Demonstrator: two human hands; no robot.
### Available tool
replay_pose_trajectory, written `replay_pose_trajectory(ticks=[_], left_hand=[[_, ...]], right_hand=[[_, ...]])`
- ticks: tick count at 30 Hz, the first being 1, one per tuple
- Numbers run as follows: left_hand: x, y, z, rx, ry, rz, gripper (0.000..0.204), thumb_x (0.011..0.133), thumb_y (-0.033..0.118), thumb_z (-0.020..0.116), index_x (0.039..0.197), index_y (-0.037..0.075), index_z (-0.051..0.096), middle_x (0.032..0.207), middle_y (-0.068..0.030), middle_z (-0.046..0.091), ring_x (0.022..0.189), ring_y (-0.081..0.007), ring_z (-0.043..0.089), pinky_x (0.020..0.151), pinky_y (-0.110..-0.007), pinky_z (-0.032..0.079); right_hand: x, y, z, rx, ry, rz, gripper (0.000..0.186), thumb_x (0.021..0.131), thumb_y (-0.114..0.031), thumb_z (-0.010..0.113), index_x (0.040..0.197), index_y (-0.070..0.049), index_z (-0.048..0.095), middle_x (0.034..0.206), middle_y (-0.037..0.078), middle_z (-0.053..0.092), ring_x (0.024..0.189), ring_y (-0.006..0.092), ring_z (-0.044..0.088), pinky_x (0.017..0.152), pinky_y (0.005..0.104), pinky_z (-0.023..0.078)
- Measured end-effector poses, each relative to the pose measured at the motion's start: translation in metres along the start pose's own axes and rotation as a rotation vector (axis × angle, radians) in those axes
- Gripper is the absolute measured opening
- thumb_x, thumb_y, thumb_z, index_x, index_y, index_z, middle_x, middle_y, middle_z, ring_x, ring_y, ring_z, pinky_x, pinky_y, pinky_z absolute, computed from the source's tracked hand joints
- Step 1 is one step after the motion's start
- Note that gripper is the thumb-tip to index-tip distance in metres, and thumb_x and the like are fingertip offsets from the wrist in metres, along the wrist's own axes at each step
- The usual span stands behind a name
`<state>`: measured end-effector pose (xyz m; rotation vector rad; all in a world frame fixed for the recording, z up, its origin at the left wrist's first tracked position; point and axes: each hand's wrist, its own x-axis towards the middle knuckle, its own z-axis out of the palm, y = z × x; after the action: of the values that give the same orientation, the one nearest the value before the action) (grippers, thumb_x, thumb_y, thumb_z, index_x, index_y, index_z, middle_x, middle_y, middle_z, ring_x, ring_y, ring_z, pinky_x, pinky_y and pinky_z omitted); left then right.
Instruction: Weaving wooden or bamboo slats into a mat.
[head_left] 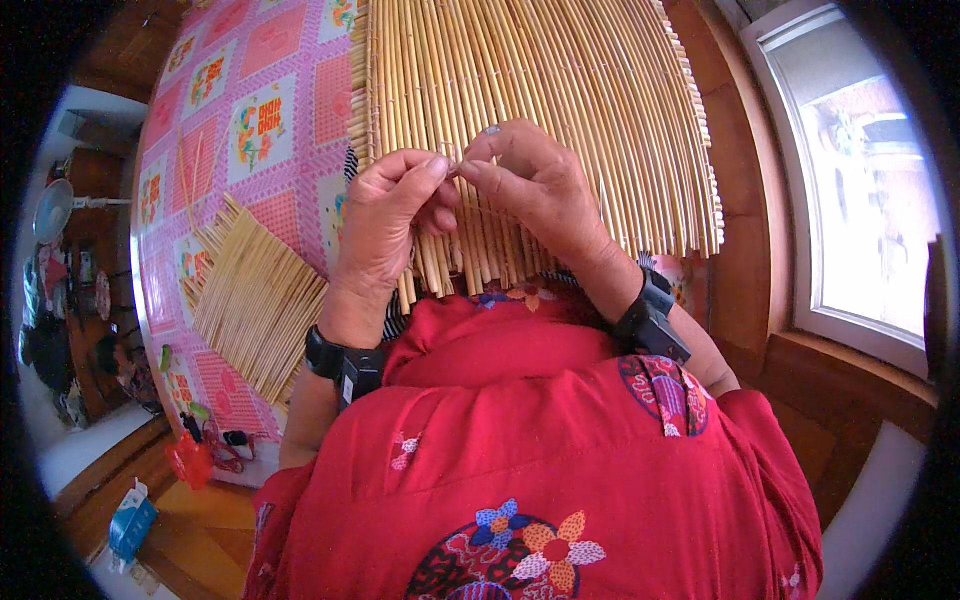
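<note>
A large mat of straw-coloured reed stalks (600, 110) stretches away in front of me, with rows of thin ties crossing the stalks. Over its near left part, my left hand (395, 205) is closed, thumb and forefinger pinched. My right hand (540, 185) meets it there, also in a pinch, fingertips almost touching the left ones. Between them seems to be a fine thread (455, 169), too small to see clearly. Uneven stalk ends show below the hands, near my red clothing. Each wrist wears a dark band with a small box.
Left of the mat, a bundle of thinner stalks (262, 300) lies on the pink patterned tablecloth (265, 125). A red plastic bag (190, 460) hangs by the table's edge. A blue-and-white packet (132, 522) is at lower left. A bright window (860, 170) stands at the right.
</note>
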<state>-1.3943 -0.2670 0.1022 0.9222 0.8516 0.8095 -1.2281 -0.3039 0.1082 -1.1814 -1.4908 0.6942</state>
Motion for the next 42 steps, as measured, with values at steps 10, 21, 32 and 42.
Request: replay_pose_trajectory(ticks=[10, 21, 32, 42], left_hand=[[-0.003, -0.004, 0.001, 0.014, 0.006, 0.091, 0.015, 0.083, 0.016, 0.06, 0.088, 0.002, 0.059, 0.069, -0.0036, 0.059, 0.053, -0.0087, 0.054, 0.049, -0.019, 0.046], [-0.004, -0.003, 0.002, 0.082, 0.023, 0.095, 0.014, 0.083, 0.016, 0.06, 0.088, 0.003, 0.058, 0.068, -0.0011, 0.057, 0.053, -0.0053, 0.052, 0.048, -0.016, 0.043], [-0.005, -0.001, 0.004, 0.249, -0.007, 0.064, 0.014, 0.083, 0.017, 0.061, 0.088, 0.004, 0.059, 0.067, 0.0008, 0.056, 0.052, -0.0043, 0.051, 0.047, -0.016, 0.041], [-0.003, -0.002, 0.0, 0.009, 0.031, 0.072, 0.012, 0.083, 0.014, 0.06, 0.087, 0.003, 0.059, 0.067, -0.0014, 0.057, 0.051, -0.0055, 0.05, 0.047, -0.017, 0.043]], right_hand=[[0.003, -0.005, -0.002, 0.144, -0.095, 0.393, 0.019, 0.079, -0.021, 0.064, 0.083, -0.002, 0.062, 0.066, 0.002, 0.056, 0.06, 0.008, 0.05, 0.054, 0.0245, 0.043], [0.005, -0.005, -0.004, 0.111, -0.187, 0.388, 0.023, 0.084, -0.026, 0.058, 0.089, -0.004, 0.06, 0.063, -0.003, 0.052, 0.057, 0.0037, 0.049, 0.05, 0.0183, 0.038], [0.004, 0.008, 0.002, 0.143, -0.066, 0.229, 0.019, 0.08, -0.021, 0.063, 0.085, -0.002, 0.062, 0.075, 0.005, 0.057, 0.067, 0.0119, 0.054, 0.06, 0.0259, 0.044], [0.006, -0.005, -0.003, 0.39, -0.027, 0.508, 0.024, 0.084, -0.023, 0.059, 0.095, -0.001, 0.06, 0.08, 0.0, 0.057, 0.069, 0.006, 0.052, 0.06, 0.0208, 0.043]])
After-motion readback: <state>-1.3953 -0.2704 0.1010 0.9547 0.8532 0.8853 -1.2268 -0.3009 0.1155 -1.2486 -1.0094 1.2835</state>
